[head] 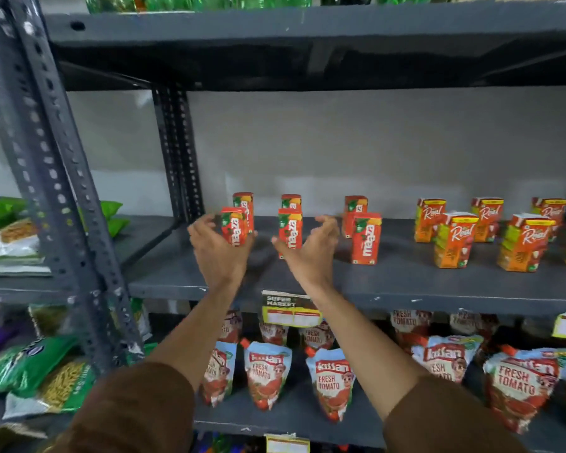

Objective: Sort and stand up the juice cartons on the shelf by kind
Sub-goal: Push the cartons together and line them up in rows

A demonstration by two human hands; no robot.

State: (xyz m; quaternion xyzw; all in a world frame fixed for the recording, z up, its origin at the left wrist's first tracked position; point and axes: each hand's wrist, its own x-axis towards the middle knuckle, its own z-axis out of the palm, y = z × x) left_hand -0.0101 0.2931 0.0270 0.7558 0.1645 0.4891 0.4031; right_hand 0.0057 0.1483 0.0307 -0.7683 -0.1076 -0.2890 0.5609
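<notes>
From the head camera, a grey metal shelf [406, 282] is seen at chest height, with two bare hands raised over it. The left hand [218, 246] is cupped with fingers spread beside a red carton [234, 230] marked "maaza"; whether it is touched cannot be told. The right hand [311, 253] is held open with curled fingers just in front of a second "maaza" carton [290, 228], gripping nothing. Four more such cartons are stood upright nearby, one of them [366, 238] to the right of the hands. Further right, orange cartons [453, 240] labelled "Real" are grouped upright. A price tag [288, 308] reading "SUPER MARKET" is fixed to the shelf edge. Below, pouches [267, 374] printed "Kissan FRESH TOMATO" are lined up.
</notes>
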